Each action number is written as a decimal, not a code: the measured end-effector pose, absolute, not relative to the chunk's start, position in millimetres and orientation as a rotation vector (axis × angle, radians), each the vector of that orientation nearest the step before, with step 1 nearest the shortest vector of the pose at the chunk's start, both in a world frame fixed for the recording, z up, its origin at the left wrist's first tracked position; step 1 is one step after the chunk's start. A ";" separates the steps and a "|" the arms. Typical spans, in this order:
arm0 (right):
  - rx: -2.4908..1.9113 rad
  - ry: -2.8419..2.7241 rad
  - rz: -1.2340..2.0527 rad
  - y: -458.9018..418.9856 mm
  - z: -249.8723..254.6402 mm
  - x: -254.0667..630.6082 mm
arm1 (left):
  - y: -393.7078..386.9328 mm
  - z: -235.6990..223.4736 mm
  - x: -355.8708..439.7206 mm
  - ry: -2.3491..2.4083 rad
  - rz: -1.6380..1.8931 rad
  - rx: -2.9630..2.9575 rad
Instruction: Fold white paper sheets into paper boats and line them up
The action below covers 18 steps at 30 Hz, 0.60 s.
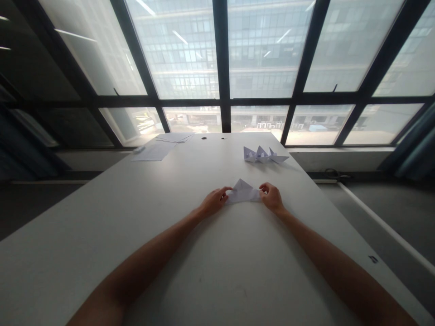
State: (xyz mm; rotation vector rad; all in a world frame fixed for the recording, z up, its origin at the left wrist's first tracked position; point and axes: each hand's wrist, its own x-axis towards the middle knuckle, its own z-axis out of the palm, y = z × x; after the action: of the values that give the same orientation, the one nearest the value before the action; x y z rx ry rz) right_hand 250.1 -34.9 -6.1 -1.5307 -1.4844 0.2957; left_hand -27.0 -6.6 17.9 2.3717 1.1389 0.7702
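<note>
A folded white paper boat (244, 192) lies on the white table (190, 253) in front of me. My left hand (215, 201) pinches its left end, fingers closed on the paper. At the boat's right end my right hand (271, 196) does the same, fingers curled around the tip. Both forearms rest low over the tabletop.
Two or three finished paper boats (263, 155) stand together at the far right of the table. Loose white sheets (159, 147) lie at the far left corner. Two small dark spots (204, 138) sit near the far edge. Large windows rise behind the table.
</note>
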 end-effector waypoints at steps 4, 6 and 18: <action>-1.690 -1.658 0.125 -37.5 -6.1 250.4 | -10.6 24.9 -29.9 1.045 0.591 2.630; -1.727 -1.733 0.026 -40.2 -3.8 249.4 | -11.8 28.2 -31.0 1.014 0.519 2.721; -1.736 -1.965 -0.015 -50.5 6.6 239.8 | -12.3 33.7 -21.6 1.032 0.781 2.693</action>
State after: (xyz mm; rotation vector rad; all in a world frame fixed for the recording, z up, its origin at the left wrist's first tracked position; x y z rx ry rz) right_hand 239.8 -50.5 6.6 -1.7358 -1.9651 -0.0150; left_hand -21.6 -12.3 33.7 2.6933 1.0319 0.7812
